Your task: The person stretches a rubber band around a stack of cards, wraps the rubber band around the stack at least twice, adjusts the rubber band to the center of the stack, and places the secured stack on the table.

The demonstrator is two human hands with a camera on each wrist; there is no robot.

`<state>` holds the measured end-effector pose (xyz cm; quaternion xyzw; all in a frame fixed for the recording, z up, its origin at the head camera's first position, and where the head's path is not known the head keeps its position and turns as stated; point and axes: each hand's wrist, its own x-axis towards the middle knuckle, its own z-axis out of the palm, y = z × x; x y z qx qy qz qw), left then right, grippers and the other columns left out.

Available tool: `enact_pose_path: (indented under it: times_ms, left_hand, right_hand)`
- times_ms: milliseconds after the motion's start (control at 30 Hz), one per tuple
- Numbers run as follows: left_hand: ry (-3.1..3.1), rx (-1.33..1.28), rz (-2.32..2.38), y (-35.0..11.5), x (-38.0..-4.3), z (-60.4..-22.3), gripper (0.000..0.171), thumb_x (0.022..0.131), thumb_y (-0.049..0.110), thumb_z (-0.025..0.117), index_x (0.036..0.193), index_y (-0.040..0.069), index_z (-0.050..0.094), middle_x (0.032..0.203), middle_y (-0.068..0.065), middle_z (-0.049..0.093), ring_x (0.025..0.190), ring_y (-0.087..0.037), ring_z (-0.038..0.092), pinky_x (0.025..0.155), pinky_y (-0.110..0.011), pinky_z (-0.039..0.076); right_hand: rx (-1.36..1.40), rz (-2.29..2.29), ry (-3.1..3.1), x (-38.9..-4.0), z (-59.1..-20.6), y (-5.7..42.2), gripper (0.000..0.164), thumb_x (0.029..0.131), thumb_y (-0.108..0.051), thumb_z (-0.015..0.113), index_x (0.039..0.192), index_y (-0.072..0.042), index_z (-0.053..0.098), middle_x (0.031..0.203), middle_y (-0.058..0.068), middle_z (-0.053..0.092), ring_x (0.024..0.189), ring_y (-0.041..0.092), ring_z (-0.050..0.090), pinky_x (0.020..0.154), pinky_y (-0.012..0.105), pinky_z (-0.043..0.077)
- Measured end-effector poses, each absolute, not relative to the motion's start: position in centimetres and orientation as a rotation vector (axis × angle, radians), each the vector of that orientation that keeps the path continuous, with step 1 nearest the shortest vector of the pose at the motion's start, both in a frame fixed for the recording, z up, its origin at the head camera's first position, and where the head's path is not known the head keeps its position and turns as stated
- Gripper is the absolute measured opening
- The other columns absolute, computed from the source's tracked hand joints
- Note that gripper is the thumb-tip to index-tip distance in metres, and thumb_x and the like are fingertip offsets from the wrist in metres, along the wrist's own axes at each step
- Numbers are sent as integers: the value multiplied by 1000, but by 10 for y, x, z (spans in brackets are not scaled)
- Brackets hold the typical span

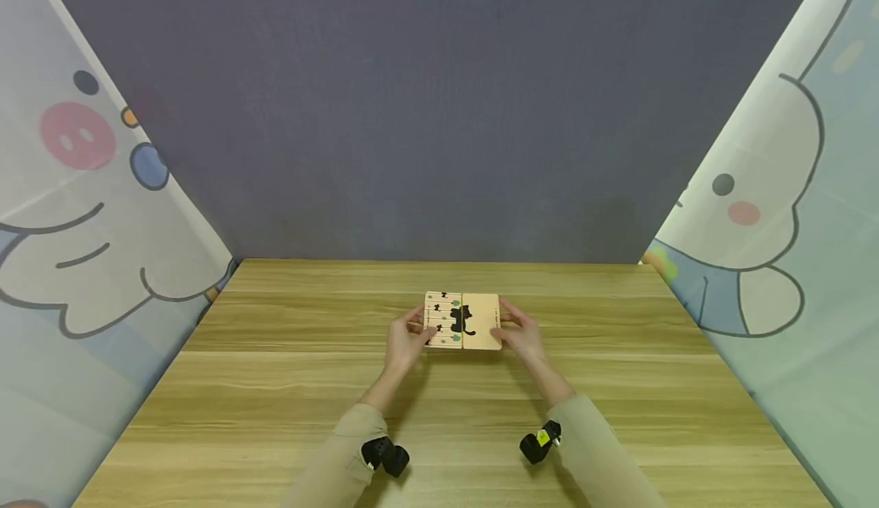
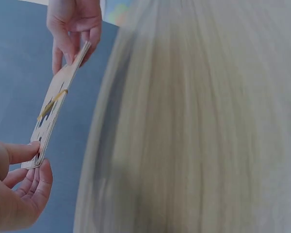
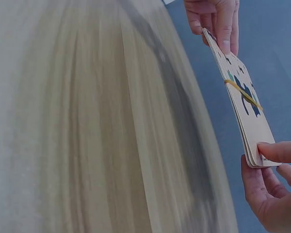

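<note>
A small cream notebook [image 1: 481,317] with rounded corners is held up over the table. Its left part bears thin stripes, little black cats and green marks; a larger black cat sits mid-cover. Around its middle runs a yellow elastic band [image 3: 243,93], and its thin layered edge shows in both wrist views. My left hand [image 1: 404,342] pinches the left end, thumb on the cover and fingers behind. The opposite end is pinched by my right hand [image 1: 523,334], its thumb also on the cover. In the left wrist view the notebook [image 2: 58,92] slants between both hands.
The wood-grain table [image 1: 309,386] spreads below the hands. A dark grey panel [image 1: 439,111] rises behind its far edge. Cartoon-printed cloths [image 1: 82,279] hang on both sides. Black wrist cameras [image 1: 385,456] sit on both beige sleeves.
</note>
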<state>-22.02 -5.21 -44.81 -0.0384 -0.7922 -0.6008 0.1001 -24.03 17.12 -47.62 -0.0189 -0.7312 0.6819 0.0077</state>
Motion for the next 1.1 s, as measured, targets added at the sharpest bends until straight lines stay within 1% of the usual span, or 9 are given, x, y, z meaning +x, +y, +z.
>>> enact_pose_path:
  times_ms: [100,167,233,367,467,633,867,1100]
  left_hand:
    - [-2368,-120,-1731,-53,-226,-453,46,72,-4,69,116,-7,54,84,-13,56,68,-21,56,49,-21,46]
    - [-2389,-121,-1707,-53,-230,-456,46,72,-4,69,116,-7,54,84,-13,56,69,-21,56,52,-23,47]
    - [-2415,-113,-1688,-54,-232,-459,46,72,-3,69,116,-7,54,84,-13,56,69,-21,56,54,-24,48]
    - [-2467,-88,-1670,-55,-236,-462,47,73,-3,69,116,-7,53,85,-14,56,70,-22,56,55,-25,49]
    - [-2494,-64,-1664,-55,-239,-465,47,73,-2,69,116,-7,53,84,-13,56,70,-21,56,54,-25,48]
    - [-2514,-46,-1669,-57,-244,-471,46,71,-5,69,115,-9,53,81,-13,56,67,-18,54,54,-22,47]
    - [-2515,-85,-1678,-61,-248,-478,45,70,-7,68,112,-12,53,77,-16,57,64,-19,53,53,-23,47]
    - [-2542,-58,-1678,-63,-249,-481,43,69,-7,69,110,-11,56,75,-14,58,63,-18,53,54,-23,47]
  right_hand:
    - [-71,2113,-2265,-250,-484,170,66,69,8,66,128,-15,48,99,14,52,72,17,60,58,23,51]
    - [-80,2104,-2275,-251,-482,168,66,69,10,65,128,-12,48,97,13,51,69,16,59,56,23,51]
    - [-112,2099,-2286,-248,-473,164,66,68,13,63,128,-8,47,95,14,50,66,16,58,55,23,51]
    - [-197,2082,-2336,-243,-456,155,64,68,16,62,127,-3,46,92,18,50,62,14,54,51,22,47]
    - [-255,2065,-2377,-245,-453,152,63,68,17,62,127,-3,48,91,19,51,61,13,52,52,22,46]
    - [-268,2037,-2426,-252,-459,151,64,67,19,62,126,-1,47,87,17,52,61,14,52,54,25,49]
    - [-281,2018,-2433,-258,-468,149,61,65,23,61,122,2,51,80,19,57,57,13,54,48,24,48]
    - [-260,1949,-2476,-256,-471,148,58,64,22,62,119,5,52,79,19,58,58,13,53,49,23,48]
